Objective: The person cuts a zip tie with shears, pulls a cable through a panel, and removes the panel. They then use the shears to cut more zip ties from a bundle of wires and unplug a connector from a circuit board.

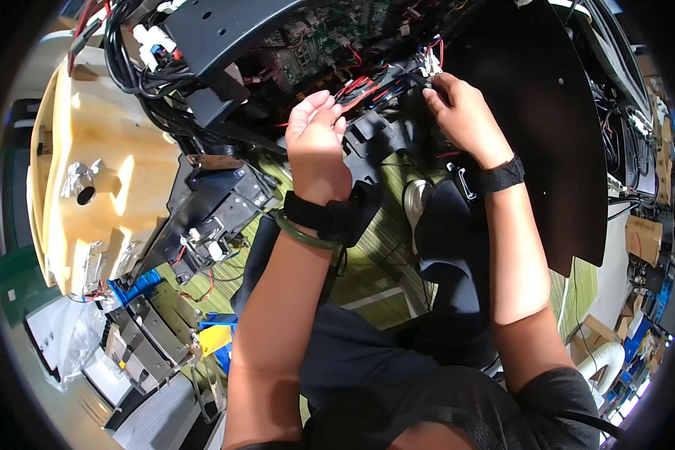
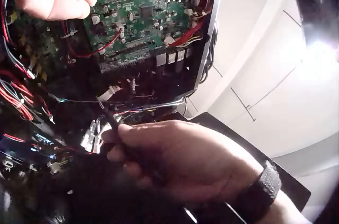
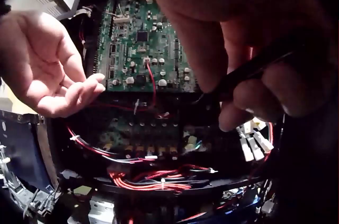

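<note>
My right hand (image 1: 468, 116) pinches a slim black tool with a fine pointed tip, tweezers (image 2: 113, 122) by their look. Their tip points into the wiring beneath a green circuit board (image 3: 139, 41). Several white connectors (image 2: 93, 136) hang on wires close beside the right fingertips. My left hand (image 1: 319, 142) is raised palm up, its fingers loosely bent and nothing seen in them. It hovers by the board's edge, over bundled red and black wires (image 3: 153, 180).
A dark metal housing (image 1: 229, 30) surrounds the board, with thick black cables (image 1: 131, 75) at its left. A broad black panel (image 1: 536, 150) stands right of my right hand. At left is a yellowish shell (image 1: 101, 180); brackets and loose parts (image 1: 146, 337) lie below it.
</note>
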